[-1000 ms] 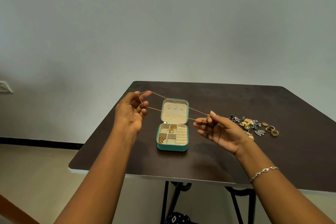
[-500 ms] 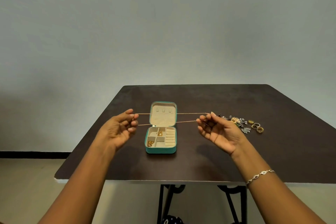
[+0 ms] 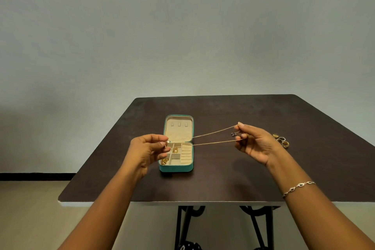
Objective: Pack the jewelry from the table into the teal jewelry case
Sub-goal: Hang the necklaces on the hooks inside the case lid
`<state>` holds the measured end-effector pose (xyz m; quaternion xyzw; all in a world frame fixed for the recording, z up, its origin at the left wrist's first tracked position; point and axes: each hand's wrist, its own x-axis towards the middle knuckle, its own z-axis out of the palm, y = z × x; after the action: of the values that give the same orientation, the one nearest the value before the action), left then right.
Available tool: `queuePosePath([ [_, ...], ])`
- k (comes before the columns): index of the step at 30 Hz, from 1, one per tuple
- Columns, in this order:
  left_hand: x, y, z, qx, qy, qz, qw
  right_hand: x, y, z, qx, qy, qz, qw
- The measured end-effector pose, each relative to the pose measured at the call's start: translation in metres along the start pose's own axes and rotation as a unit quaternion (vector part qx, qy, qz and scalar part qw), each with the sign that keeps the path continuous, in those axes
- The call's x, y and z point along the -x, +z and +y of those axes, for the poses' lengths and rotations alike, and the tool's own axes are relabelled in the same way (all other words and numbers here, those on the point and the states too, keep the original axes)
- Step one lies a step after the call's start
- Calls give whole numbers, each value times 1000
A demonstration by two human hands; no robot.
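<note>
The teal jewelry case (image 3: 176, 168) lies open on the dark table (image 3: 223, 180), its cream lid flat behind the compartment tray. Gold pieces sit in two of the left compartments. A thin gold chain necklace (image 3: 213, 137) is stretched in two strands above the case. My left hand (image 3: 148, 151) pinches one end at the case's left edge. My right hand (image 3: 254, 142) pinches the other end to the right of the case, higher up. A few rings (image 3: 281, 140) lie on the table beyond my right hand, which hides other jewelry behind it.
The table's near edge (image 3: 162, 203) runs just below my forearms, with black metal legs (image 3: 182, 227) under it. A bracelet (image 3: 298, 187) is on my right wrist. A plain grey wall stands behind the table.
My left hand has moved right, up to the case's left edge, and my right hand has shifted right and up. The chain now slants instead of lying level.
</note>
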<state>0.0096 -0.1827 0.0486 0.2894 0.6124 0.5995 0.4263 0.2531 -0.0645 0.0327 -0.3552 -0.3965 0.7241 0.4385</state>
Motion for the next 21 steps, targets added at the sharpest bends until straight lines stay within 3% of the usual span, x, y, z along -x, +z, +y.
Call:
queuePosePath([
  [10, 11, 21, -10, -39, 27, -73, 996, -8, -11, -40, 76, -17, 34, 996],
  [21, 30, 79, -55, -121, 57, -138, 981, -54, 2, -83, 287, -42, 30, 957],
])
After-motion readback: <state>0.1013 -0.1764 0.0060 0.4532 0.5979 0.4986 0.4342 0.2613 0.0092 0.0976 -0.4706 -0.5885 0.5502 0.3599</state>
